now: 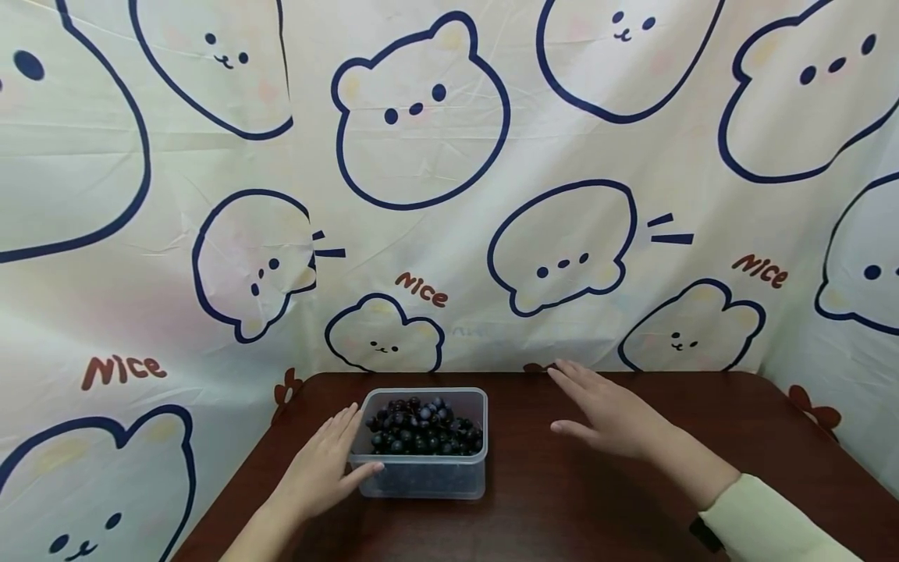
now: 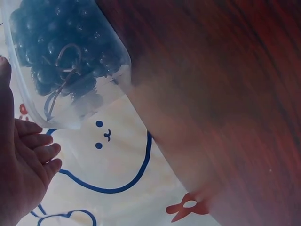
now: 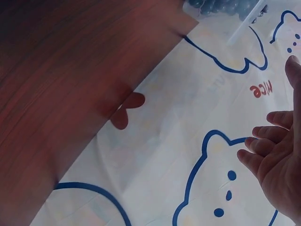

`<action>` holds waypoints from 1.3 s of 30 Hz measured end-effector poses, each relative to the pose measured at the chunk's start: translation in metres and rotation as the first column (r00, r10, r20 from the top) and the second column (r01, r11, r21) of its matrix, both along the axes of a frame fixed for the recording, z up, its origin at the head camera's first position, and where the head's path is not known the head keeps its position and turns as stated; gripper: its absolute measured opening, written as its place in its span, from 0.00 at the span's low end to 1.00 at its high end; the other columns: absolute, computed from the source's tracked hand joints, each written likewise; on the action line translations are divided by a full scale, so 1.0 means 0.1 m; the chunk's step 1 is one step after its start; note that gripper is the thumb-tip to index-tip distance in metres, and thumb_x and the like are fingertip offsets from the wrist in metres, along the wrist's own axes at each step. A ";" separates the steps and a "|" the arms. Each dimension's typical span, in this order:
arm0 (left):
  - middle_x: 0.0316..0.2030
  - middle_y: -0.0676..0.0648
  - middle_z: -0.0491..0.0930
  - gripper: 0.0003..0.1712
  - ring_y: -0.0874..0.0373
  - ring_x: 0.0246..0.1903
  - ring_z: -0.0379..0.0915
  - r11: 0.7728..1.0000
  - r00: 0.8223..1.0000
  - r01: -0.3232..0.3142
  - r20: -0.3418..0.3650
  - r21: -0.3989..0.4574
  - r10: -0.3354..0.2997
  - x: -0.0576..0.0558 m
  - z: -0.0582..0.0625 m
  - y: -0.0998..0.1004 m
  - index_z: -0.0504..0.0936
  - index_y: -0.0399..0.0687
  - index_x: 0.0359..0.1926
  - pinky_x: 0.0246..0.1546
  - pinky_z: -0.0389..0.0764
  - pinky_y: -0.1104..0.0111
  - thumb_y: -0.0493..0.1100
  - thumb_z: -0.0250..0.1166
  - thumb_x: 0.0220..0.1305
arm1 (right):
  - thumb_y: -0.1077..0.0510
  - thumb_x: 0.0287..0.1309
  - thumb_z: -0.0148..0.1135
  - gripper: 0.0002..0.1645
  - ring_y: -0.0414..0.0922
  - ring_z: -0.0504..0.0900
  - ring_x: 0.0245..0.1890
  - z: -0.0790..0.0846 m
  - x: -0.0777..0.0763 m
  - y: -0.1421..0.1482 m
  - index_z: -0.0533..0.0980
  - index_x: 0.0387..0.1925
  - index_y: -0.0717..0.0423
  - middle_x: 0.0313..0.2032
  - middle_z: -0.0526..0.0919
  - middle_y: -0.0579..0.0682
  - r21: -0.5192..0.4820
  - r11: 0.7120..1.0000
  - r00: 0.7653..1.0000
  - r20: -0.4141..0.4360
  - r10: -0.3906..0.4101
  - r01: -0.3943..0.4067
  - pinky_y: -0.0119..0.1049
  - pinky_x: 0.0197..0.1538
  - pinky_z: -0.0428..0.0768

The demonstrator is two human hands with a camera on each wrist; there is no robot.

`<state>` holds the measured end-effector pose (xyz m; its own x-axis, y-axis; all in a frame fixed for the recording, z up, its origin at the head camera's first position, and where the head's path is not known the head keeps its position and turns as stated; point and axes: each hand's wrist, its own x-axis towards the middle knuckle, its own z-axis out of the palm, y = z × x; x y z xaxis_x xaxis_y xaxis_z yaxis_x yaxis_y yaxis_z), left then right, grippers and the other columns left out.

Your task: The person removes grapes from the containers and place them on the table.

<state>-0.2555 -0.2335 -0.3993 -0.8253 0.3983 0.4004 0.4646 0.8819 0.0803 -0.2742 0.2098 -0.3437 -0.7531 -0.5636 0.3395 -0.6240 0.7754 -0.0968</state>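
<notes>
- Grapes (image 1: 424, 429) sat in an uncovered clear box (image 1: 421, 478) on a brown table (image 1: 527, 511).
- Left hand (image 1: 325, 462), thumb spread from its fingers, stood at the box's left side; contact was unclear.
- Right hand (image 1: 612, 414) hung well apart, thumb spread, gripping nothing.
- One-sided pressure risked skidding the box; tilting risked spilling grapes.

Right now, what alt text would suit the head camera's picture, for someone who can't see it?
A see-through box of dark grapes sits on a brown table, a left hand at its side and a right hand apart from it. Behind hangs pale cloth with cartoon faces.
</notes>
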 end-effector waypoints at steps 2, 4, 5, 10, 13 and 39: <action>0.67 0.33 0.64 0.52 0.40 0.67 0.58 1.000 1.000 -0.009 0.003 0.006 0.009 0.00 -0.01 0.00 0.65 0.30 0.68 0.65 0.61 0.48 0.68 0.62 0.60 | 0.32 0.62 0.55 0.49 0.56 0.57 0.71 0.01 0.00 -0.04 0.58 0.73 0.58 0.72 0.58 0.59 0.003 1.000 1.000 -0.006 0.018 -0.018 0.55 0.66 0.63; 0.67 0.33 0.64 0.51 0.40 0.67 0.59 1.000 1.000 -0.019 0.006 0.009 0.019 -0.01 -0.02 0.00 0.65 0.30 0.68 0.65 0.60 0.48 0.67 0.62 0.60 | 0.32 0.63 0.54 0.49 0.56 0.57 0.71 0.02 -0.01 -0.08 0.58 0.73 0.58 0.72 0.58 0.58 0.004 0.999 0.999 -0.008 0.033 -0.033 0.54 0.66 0.63; 0.67 0.33 0.64 0.51 0.40 0.67 0.59 1.000 1.000 -0.025 0.008 0.009 0.025 -0.01 -0.02 0.00 0.65 0.30 0.68 0.65 0.60 0.48 0.67 0.62 0.60 | 0.32 0.63 0.53 0.49 0.55 0.56 0.71 0.03 -0.02 -0.10 0.58 0.73 0.58 0.72 0.58 0.58 0.004 0.999 0.999 -0.004 0.040 -0.040 0.54 0.66 0.63; 0.66 0.32 0.64 0.50 0.39 0.67 0.59 0.998 0.998 -0.052 0.027 0.021 0.052 -0.03 -0.03 0.00 0.65 0.29 0.67 0.65 0.59 0.47 0.67 0.60 0.62 | 0.31 0.64 0.52 0.48 0.55 0.56 0.71 0.03 -0.04 -0.19 0.58 0.73 0.59 0.72 0.58 0.58 -0.005 0.998 0.998 0.013 0.066 -0.066 0.54 0.67 0.62; 0.66 0.32 0.64 0.50 0.39 0.67 0.58 0.997 0.997 -0.064 0.049 0.031 0.063 -0.04 -0.04 0.00 0.65 0.29 0.67 0.66 0.58 0.46 0.67 0.58 0.63 | 0.31 0.64 0.51 0.48 0.55 0.57 0.71 0.03 -0.06 -0.25 0.59 0.72 0.59 0.71 0.59 0.58 -0.010 0.997 0.997 0.003 0.081 -0.081 0.54 0.66 0.63; 0.67 0.30 0.62 0.49 0.37 0.68 0.55 0.995 0.985 -0.094 0.148 0.041 0.087 -0.04 -0.07 0.04 0.62 0.26 0.68 0.66 0.56 0.46 0.66 0.54 0.67 | 0.29 0.65 0.48 0.47 0.48 0.58 0.71 0.07 -0.17 -0.85 0.60 0.72 0.57 0.71 0.60 0.54 -0.022 0.986 0.984 0.065 0.166 -0.165 0.48 0.67 0.63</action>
<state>-0.2598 -0.2296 -0.4065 -0.9079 0.3028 0.2897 0.3635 0.9131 0.1847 -0.2912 0.1245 -0.3371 -0.6713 -0.6770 0.3017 -0.7351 0.6602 -0.1540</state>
